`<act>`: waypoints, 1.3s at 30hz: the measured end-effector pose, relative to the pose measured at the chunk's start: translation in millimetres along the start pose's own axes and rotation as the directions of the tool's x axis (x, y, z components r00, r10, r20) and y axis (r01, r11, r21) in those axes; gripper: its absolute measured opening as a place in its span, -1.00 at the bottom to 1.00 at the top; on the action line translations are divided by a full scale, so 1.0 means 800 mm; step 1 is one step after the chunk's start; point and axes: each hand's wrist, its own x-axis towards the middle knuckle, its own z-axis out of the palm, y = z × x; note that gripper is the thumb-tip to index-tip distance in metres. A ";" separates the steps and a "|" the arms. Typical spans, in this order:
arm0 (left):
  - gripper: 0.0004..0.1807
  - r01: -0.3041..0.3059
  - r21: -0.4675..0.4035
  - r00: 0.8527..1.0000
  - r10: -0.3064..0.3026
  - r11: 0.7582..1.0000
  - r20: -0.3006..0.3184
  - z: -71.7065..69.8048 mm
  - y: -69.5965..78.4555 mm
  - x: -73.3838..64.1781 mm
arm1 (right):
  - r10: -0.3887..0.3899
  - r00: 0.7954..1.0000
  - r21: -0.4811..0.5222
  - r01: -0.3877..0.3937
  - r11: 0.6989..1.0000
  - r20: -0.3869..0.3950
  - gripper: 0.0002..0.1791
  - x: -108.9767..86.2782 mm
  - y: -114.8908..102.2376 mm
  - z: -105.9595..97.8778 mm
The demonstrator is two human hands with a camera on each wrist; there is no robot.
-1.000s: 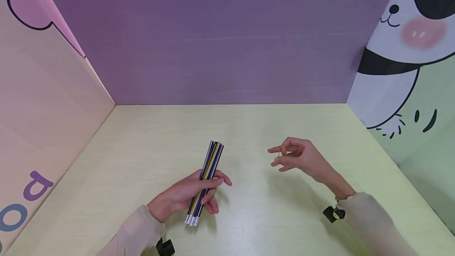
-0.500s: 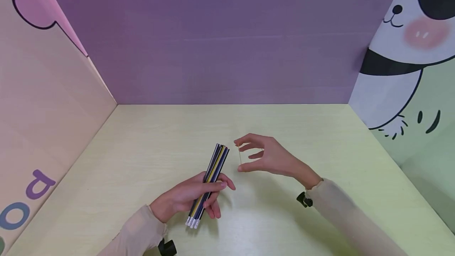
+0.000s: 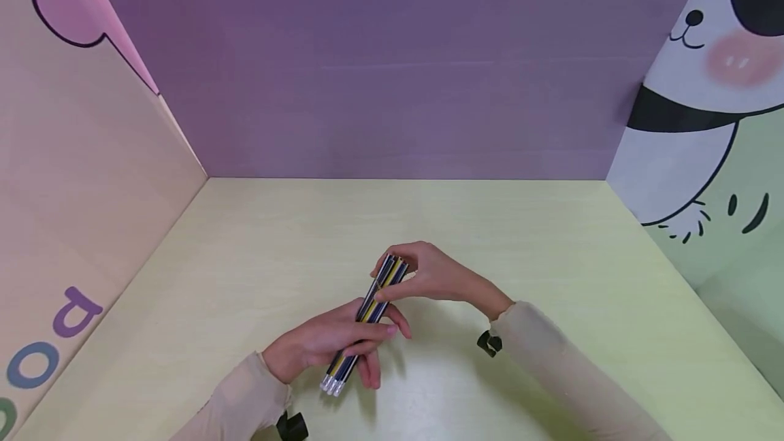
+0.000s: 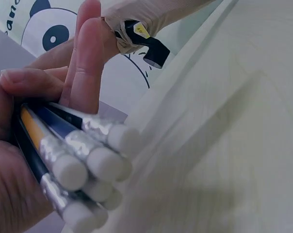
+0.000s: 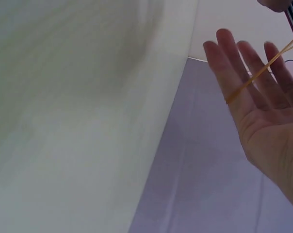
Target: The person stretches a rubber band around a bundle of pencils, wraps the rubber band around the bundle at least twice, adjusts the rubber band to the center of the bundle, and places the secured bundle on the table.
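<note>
**Pencils (image 3: 373, 308) slanted between two hands, rubber band (image 5: 263, 69) on the right one**

Bundle lies low centre of the head frame, held clear of the table (image 3: 257, 257). Long axis runs from lower left (eraser ends) to upper right. Left hand (image 3: 324, 335) grips it near the middle, thumb across the front. Right hand (image 3: 437, 274) is the nearer to the upper-right ends: thumb in front, fingers behind, shafts in the gap. Its fingers look extended in the right wrist view, not clenched.

Relation that counts, in my judgement: loop against upper ends. Band crosses the right fingers and stretches taut toward the shafts at the right edge of that view; cannot tell whether it encircles them.

Appearance: thin shafts, mostly navy and black with pale stripes, one yellow. Left wrist view, lower left: metal collars (image 4: 52, 148) and white erasers (image 4: 71, 172), clustered unevenly and overlapping, so no reliable count. Band is thin, yellow-orange. Upper ends too small to judge whether sharpened.
</note>
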 end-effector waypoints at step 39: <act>-0.66 -0.032 0.177 0.971 0.072 0.984 -0.226 -0.016 0.028 -0.019 | 0.331 0.941 0.249 -0.306 0.919 -0.066 -0.86 -0.034 0.037 0.014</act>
